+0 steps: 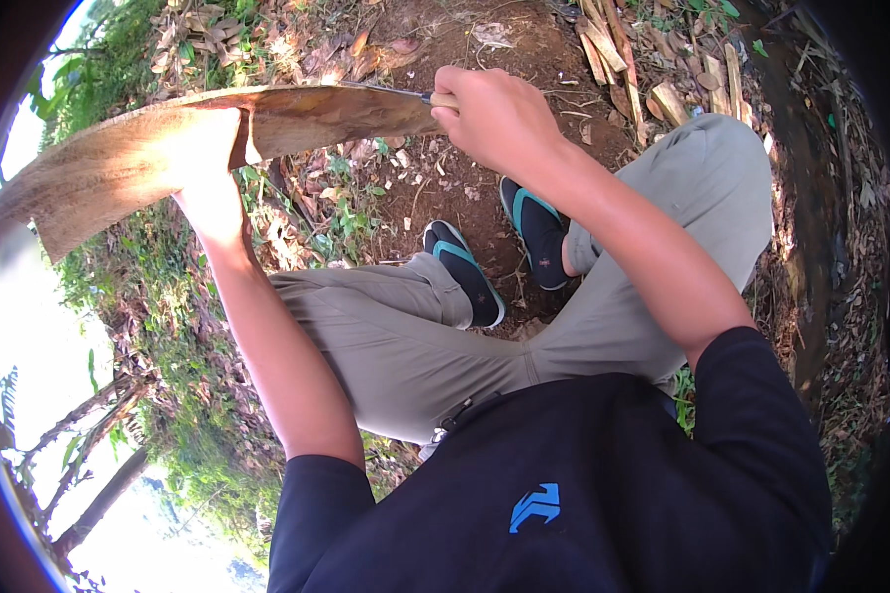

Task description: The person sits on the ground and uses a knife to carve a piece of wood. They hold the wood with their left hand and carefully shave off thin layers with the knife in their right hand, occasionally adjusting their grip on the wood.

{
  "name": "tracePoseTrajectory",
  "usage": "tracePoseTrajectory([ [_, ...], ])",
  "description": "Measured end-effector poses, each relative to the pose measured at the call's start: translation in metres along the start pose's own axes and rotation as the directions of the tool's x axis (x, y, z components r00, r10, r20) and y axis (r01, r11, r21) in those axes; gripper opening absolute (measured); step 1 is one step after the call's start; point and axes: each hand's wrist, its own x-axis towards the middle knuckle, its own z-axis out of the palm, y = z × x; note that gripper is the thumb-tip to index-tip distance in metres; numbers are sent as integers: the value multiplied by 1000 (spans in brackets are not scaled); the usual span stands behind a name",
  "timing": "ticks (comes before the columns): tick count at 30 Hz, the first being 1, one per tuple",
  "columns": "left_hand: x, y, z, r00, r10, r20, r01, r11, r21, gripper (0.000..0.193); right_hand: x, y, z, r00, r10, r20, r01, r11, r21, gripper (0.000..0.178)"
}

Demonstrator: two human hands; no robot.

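A long, brown, curved wooden board (99, 173) stretches from the far left edge toward the middle, with a notch or break in its lower edge. My left hand (206, 193) grips it from below near its middle; strong sunlight washes out the fingers. My right hand (499, 114) is closed around the light wooden handle of a knife (443, 100). The thin dark blade reaches left from my fist and lies along the upper edge of the board's right part. How deep the blade sits in the wood, I cannot tell.
Below the board are my bent legs in grey trousers (396, 321) and dark shoes (460, 267) with teal straps on brown soil (405, 203). Split wood pieces (603, 49) lie at the upper right among dry leaves. Green plants (208, 435) grow along the left.
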Motion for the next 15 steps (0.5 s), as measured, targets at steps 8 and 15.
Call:
tracePoseTrajectory([
  [8, -7, 12, 21, 1000, 25, -1, -25, 994, -108, 24, -20, -17, 7, 989, -147, -29, 144, 985, -96, 13],
  [15, -3, -1, -11, 998, 10, 68, -11, 1000, 9, 34, -1, -18, 21, 991, -130, 18, 131, 985, -108, 16],
])
